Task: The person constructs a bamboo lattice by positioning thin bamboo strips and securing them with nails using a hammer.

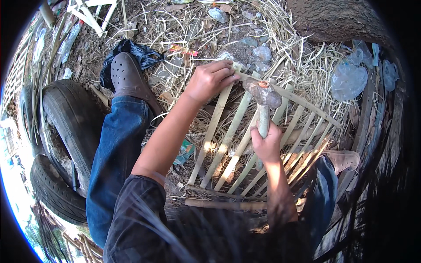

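A hammer [263,115] with a rusty, dark head and a pale handle is gripped in my right hand [268,142]. Its head hangs over the far rail of a slatted bamboo frame [241,151], close to the far left corner. At that corner, my left hand [211,80] has its fingers closed around the end of the strips; whether a nail is pinched there is too small to tell. Several light slats fan across from the far rail to a near rail [226,204] by my body.
My shoes, a left clog [127,72] and a right clog [344,161], flank the frame. Old tyres [72,118] stand at the left, a black plastic bag [147,55] by the left shoe. A tree trunk [342,17] rises far right, near clear plastic bags [349,82]. Bamboo shavings [175,24] litter the soil.
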The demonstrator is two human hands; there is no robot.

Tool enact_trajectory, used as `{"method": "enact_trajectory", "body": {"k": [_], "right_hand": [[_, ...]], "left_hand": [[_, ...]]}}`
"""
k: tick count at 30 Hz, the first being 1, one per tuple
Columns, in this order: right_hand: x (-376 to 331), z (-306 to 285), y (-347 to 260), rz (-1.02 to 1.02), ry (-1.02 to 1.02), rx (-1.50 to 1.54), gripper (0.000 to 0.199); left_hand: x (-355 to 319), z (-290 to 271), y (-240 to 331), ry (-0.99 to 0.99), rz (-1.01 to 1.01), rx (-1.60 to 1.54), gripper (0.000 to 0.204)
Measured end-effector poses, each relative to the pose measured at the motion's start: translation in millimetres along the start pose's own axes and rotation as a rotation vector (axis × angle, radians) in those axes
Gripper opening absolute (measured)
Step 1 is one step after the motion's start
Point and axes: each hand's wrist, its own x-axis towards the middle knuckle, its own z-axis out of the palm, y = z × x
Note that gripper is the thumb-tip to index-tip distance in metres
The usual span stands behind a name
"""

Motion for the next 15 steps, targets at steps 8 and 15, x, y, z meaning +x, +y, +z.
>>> {"method": "enact_trajectory", "body": {"k": [8, 15], "right_hand": [[9.4, 2.7, -17.9, -0.102, -0.012, -0.055, 0.007], [20.3, 10.0, -19.8, -0.088, -0.056, -0.158, 0.008]], "left_hand": [[1.0, -6.3, -10.2, -0.110, -0.089, -0.220, 0.016], [1.1, -6.7, -10.3, -0.073, -0.077, -0.156, 0.014]]}}
